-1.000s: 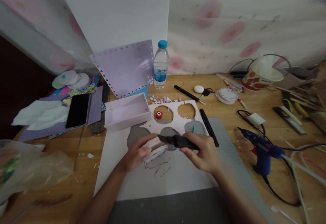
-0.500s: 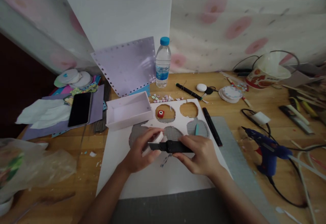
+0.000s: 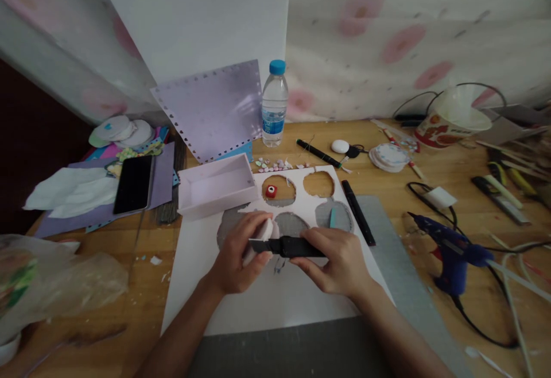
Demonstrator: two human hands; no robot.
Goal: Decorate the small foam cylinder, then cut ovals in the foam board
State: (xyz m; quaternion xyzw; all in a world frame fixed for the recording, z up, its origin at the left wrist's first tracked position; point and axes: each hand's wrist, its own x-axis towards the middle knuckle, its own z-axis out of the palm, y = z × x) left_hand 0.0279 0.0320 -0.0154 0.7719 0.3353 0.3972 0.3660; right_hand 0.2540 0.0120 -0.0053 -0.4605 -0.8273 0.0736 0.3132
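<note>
My right hand (image 3: 338, 257) is closed round the black handle of a utility knife (image 3: 301, 247). Its blade points left and lies across the white disc (image 3: 266, 230) that my left hand (image 3: 239, 257) grips between thumb and fingers. Whether the blade touches the disc's edge I cannot tell. Below both hands lies a white board (image 3: 279, 309) with several round holes cut in it. A small red heart punch (image 3: 271, 191) sits inside one hole, and a teal strip (image 3: 333, 217) inside another.
An open pale box (image 3: 217, 189) stands on the board's back left corner. A black marker (image 3: 358, 213) lies along its right side, over the grey cutting mat (image 3: 387, 240). Farther right is a blue glue gun (image 3: 451, 254) with its cord. A water bottle (image 3: 274, 105) stands behind.
The disc in my left hand is turned slightly and shows more of its face beside the blade. My right hand keeps the knife in nearly the same place.
</note>
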